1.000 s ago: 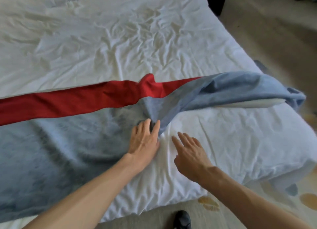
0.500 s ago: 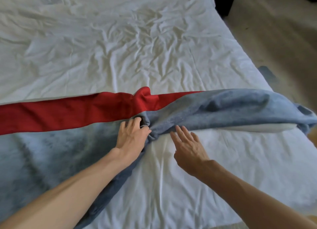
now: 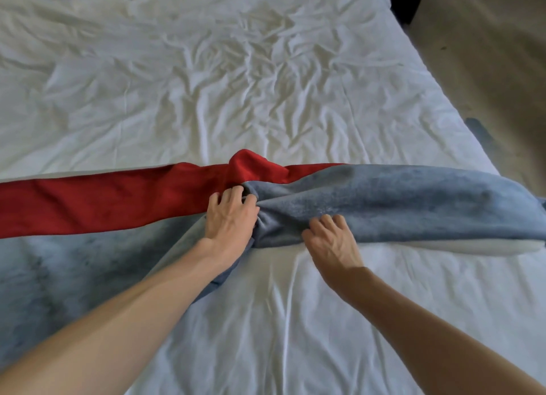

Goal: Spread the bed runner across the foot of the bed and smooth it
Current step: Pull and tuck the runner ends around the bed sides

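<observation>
Blue plush with a red band (image 3: 103,199) along its far edge: the bed runner (image 3: 399,205) lies across the foot of the bed (image 3: 236,84). Its left half is flat. At the middle it bunches into a twist, and the right half is folded over on itself, showing a pale underside along its near edge. Its far end reaches the bed's right edge, beside the floor (image 3: 487,69).

The left hand (image 3: 229,217) sits on the twist, its grip clamped on the gathered cloth with curled fingers. The right hand (image 3: 331,241) is just beside it, fingers bent into the near edge of the folded part. It appears to grip that fold, though the thumb is hidden.

Several things could go wrong from here.
- Pulling the hands straight apart would likely tighten the twist rather than open it.
- A hard tug toward the person could drag the flat left half askew, leaving the red band crooked.
- The white sheet underneath is already creased — sliding the heavy plush over it may rumple it further.
- If the folded end is flipped carelessly, its weight at the bed's edge could carry it off onto the floor.
</observation>
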The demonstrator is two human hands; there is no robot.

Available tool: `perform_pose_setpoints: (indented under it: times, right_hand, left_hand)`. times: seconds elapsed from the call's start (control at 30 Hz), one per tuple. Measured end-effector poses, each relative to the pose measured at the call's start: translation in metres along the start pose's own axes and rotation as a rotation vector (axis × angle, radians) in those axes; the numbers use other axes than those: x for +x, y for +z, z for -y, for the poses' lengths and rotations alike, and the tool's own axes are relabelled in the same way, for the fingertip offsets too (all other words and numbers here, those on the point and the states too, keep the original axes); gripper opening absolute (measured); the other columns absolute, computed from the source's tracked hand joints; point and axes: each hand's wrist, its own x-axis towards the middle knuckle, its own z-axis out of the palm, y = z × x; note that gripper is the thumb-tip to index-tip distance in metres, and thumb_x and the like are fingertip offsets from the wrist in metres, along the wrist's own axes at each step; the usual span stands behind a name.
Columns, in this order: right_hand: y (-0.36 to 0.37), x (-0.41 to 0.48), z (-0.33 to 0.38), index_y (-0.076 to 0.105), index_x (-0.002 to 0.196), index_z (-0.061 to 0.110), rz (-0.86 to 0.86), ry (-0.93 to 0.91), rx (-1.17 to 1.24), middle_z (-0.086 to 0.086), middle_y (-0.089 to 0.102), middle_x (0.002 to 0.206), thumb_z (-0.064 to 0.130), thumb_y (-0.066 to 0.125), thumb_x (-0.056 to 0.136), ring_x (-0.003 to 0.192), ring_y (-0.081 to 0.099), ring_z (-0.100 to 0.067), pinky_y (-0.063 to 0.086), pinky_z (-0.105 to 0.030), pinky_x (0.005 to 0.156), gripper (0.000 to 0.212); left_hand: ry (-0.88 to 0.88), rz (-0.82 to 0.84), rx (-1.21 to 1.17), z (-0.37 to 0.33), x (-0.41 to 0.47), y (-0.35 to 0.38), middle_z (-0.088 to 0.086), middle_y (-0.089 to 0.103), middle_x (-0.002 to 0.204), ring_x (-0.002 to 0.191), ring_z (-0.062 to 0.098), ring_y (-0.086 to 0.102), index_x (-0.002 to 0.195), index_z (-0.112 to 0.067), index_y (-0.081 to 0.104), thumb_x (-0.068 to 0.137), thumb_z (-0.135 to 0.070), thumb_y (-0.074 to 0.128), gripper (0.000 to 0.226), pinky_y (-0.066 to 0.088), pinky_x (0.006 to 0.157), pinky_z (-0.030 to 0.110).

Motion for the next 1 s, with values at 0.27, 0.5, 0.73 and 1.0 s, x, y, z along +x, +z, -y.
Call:
perform_pose_setpoints:
  times: [0.27, 0.5, 0.73, 1.0]
  right_hand:
    - [-0.012, -0.030, -0.026, 0.056, 0.073, 0.012, -0.245, -0.084, 0.080, -0.005, 0.051, 0.069, -0.006, 0.052, 0.054, 0.065, 0.047, -0.025, 0.036, -0.036, 0.062, 0.027]
    - [-0.029, -0.064, -0.054, 0.052, 0.073, 0.012, -0.328, -0.119, 0.091, -0.005, 0.049, 0.068, -0.005, 0.050, 0.053, 0.064, 0.045, -0.027, 0.031, -0.036, 0.065, 0.026]
    - [-0.013, -0.100, -0.064, 0.061, 0.084, 0.008, -0.242, -0.008, -0.057, -0.012, 0.056, 0.082, -0.007, 0.067, 0.053, 0.079, 0.052, -0.033, 0.035, -0.043, 0.080, 0.036]
    - [0.014, -0.137, 0.023, 0.062, 0.099, 0.005, -0.324, -0.081, 0.103, -0.020, 0.054, 0.106, -0.005, 0.069, 0.061, 0.093, 0.051, -0.036, 0.035, -0.045, 0.080, 0.040]
  left_hand:
    - [0.043, -0.117, -0.061, -0.012, -0.030, -0.012, 0.011, 0.060, 0.106, 0.091, 0.029, 0.061, 0.105, -0.009, 0.063, 0.078, -0.026, 0.069, 0.033, 0.045, 0.073, 0.043]
    - [0.061, -0.188, -0.130, -0.043, -0.071, -0.035, 0.009, 0.061, 0.104, 0.091, 0.027, 0.061, 0.096, -0.011, 0.062, 0.070, -0.021, 0.074, 0.031, 0.045, 0.074, 0.042]
    - [0.123, -0.147, -0.207, -0.060, -0.125, -0.032, 0.009, 0.058, 0.096, 0.081, 0.026, 0.058, 0.080, -0.012, 0.060, 0.074, -0.017, 0.071, 0.013, 0.041, 0.070, 0.040]
    - [0.211, 0.027, -0.110, -0.059, -0.181, -0.013, 0.004, 0.057, 0.090, 0.080, 0.026, 0.055, 0.092, -0.015, 0.062, 0.070, -0.029, 0.068, 0.027, 0.030, 0.071, 0.037]
